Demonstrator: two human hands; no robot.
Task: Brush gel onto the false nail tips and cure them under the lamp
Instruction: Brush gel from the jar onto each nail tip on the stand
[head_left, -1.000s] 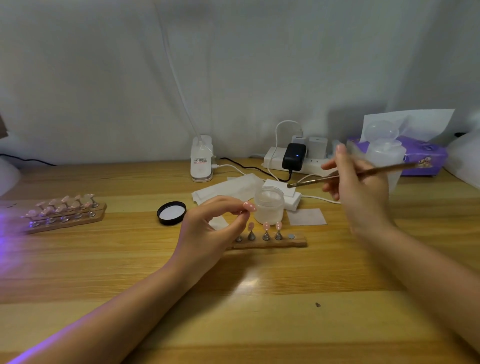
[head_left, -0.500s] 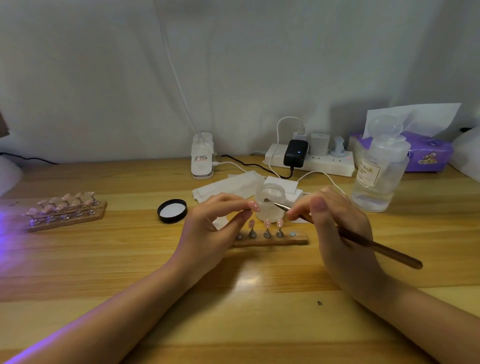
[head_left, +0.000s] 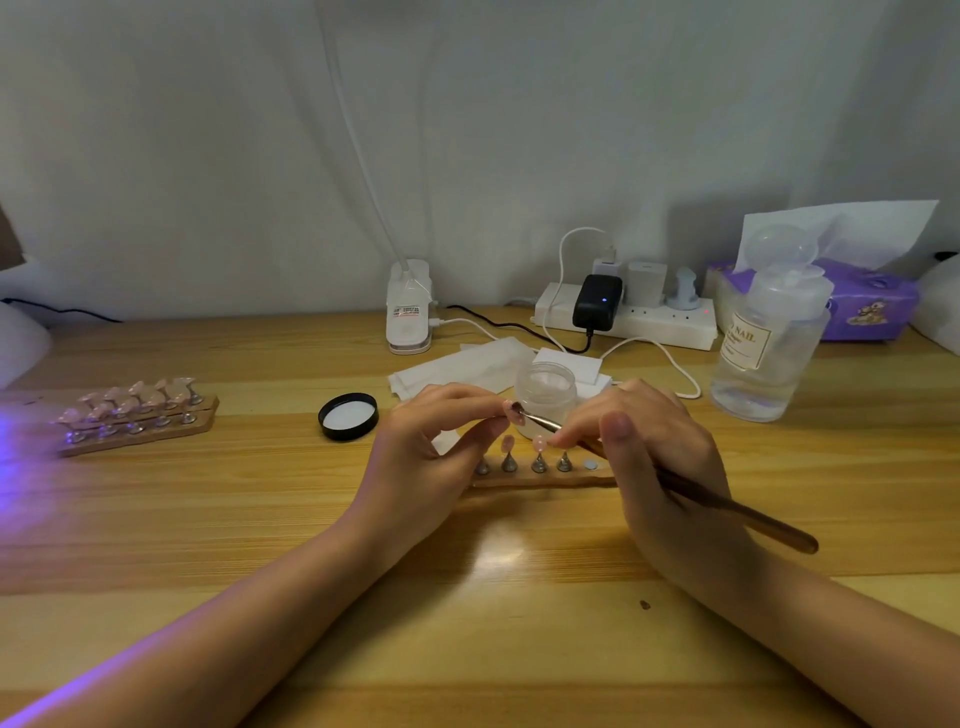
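Left hand (head_left: 415, 462) pinching a pink nail tip (head_left: 511, 409) between thumb and forefinger; right hand (head_left: 660, 467) gripping a brush (head_left: 727, 506), bristles touching that tip. Just behind: open frosted jar (head_left: 546, 391) of clear gel, black lid (head_left: 348, 416) lying apart to its left. On the wooden worktop (head_left: 260, 519): stand (head_left: 540, 475) bearing more tips; clear bottle (head_left: 763, 353) partly filled with liquid, right.
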